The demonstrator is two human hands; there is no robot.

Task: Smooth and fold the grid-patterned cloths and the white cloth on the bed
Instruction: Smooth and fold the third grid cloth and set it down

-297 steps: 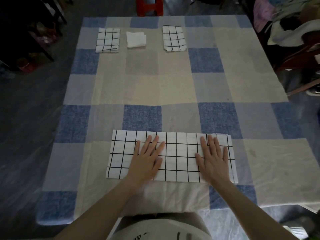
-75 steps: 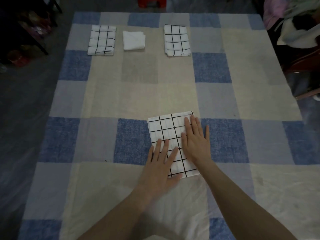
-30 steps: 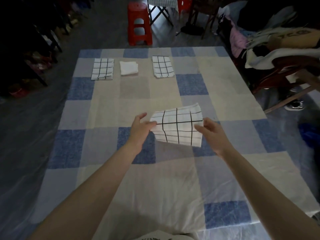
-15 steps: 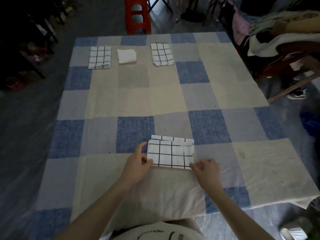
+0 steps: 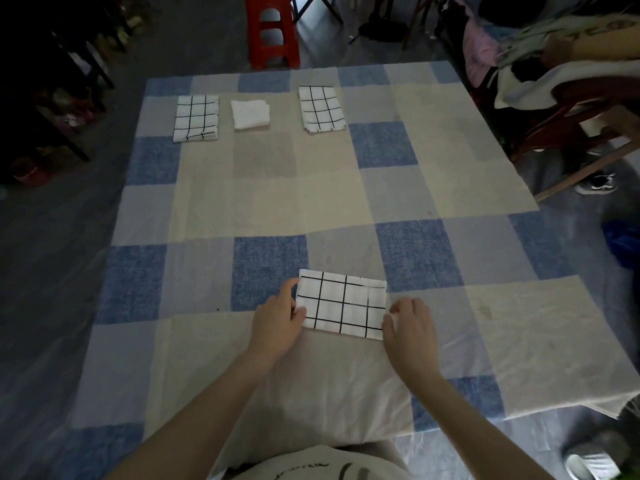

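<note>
A folded grid-patterned cloth (image 5: 343, 303) lies flat on the checked bed sheet (image 5: 270, 195) near me. My left hand (image 5: 277, 320) pinches its left edge between thumb and fingers. My right hand (image 5: 408, 323) rests at the cloth's right edge, fingers curled at the lower right corner. At the far end lie a folded grid cloth (image 5: 196, 117) on the left, a folded white cloth (image 5: 250, 113) in the middle and another folded grid cloth (image 5: 321, 108) to its right.
A red plastic stool (image 5: 272, 32) stands beyond the bed's far edge. A chair piled with clothes (image 5: 561, 74) crowds the right side. Dark furniture lines the left. A shoe (image 5: 597, 183) lies on the floor at right.
The long cloth was folded into a small rectangle, lifted in both hands, then laid down near me. Since half a second ago my hands stay at its two side edges.
</note>
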